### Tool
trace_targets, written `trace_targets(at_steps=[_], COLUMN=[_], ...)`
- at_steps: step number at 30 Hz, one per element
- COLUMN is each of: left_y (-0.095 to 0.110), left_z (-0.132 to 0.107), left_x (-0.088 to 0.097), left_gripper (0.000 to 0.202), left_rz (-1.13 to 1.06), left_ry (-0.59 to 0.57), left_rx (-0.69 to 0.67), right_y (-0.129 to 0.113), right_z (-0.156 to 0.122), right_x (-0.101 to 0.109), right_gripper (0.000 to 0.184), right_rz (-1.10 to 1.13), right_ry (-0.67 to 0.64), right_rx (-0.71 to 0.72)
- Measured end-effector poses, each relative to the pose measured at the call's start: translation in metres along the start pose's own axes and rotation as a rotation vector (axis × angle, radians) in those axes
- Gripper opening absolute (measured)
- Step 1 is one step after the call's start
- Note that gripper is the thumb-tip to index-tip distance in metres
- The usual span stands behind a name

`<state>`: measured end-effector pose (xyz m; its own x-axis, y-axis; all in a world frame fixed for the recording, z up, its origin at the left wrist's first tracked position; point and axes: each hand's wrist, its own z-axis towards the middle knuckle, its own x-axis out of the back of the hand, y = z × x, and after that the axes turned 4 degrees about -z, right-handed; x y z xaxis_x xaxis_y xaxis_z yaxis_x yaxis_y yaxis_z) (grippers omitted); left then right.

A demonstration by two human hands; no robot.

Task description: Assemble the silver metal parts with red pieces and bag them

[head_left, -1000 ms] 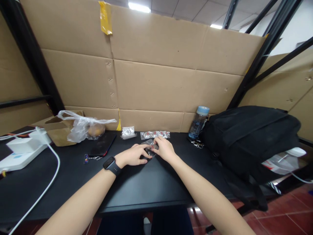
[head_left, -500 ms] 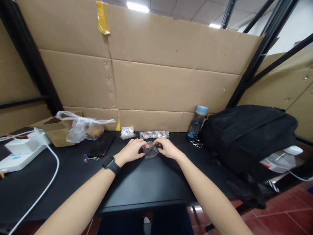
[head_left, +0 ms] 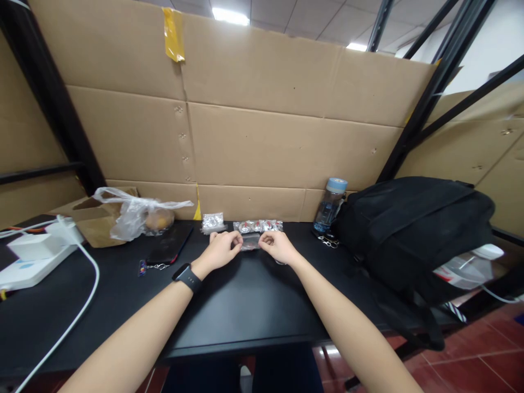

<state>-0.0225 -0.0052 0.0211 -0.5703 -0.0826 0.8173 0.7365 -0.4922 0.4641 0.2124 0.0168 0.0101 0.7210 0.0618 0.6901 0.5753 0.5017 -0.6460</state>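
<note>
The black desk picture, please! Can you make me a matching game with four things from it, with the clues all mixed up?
Things:
1. small clear bag
2. bottle
3. black backpack
4. watch

Clues:
A. strapped on the left wrist
B. to the right of the bottle
C. has a blue lid
D. held between the left hand and right hand

Right pairs: 1-D, 2-C, 3-B, 4-A

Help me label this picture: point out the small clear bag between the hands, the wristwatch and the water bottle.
Small clear bag (head_left: 250,242): head view, middle of its plastic.
Wristwatch (head_left: 189,278): head view, dark strap close to the watch face.
Water bottle (head_left: 326,207): head view, middle of its see-through body.
</note>
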Motion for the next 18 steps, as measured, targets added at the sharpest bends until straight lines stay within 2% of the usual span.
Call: trace_targets(at_steps=[2, 5, 6, 12, 16, 18], left_y=[0.000, 0.000, 0.000, 0.001, 0.003, 0.004], left_z=[0.000, 0.000, 0.000, -0.003, -0.005, -0.005], left_x=[-0.005, -0.012, -0.013, -0.016, -0.015, -0.015], left_gripper=[0.023, 0.036, 0.036, 0.019, 0.026, 0.028], left_rz=[-0.033, -0.049, -0.034, 0.171, 0.218, 0.201], left_ry=[0.012, 0.005, 0.002, 0.022, -0.001, -0.028], left_rx=[0.061, 0.113, 0.104, -0.061, -0.123, -0.140], right_y=[0.001, 0.003, 0.003, 0.000, -0.006, -0.009], right_z=[0.000, -0.001, -0.001, -0.002, -0.006, -0.008], right_x=[-0.004, -0.009, -0.010, -0.012, -0.010, -0.010], right_gripper=[0.009, 0.034, 0.036, 0.026, 0.015, 0.016], right_rz=[0.048, 0.039, 0.014, -0.311, -0.441, -0.476], right_ry=[0.031, 0.069, 0.063, 0.011, -0.013, -0.029], right_rx=[-0.045, -0.064, -0.052, 0.032, 0.107, 0.150])
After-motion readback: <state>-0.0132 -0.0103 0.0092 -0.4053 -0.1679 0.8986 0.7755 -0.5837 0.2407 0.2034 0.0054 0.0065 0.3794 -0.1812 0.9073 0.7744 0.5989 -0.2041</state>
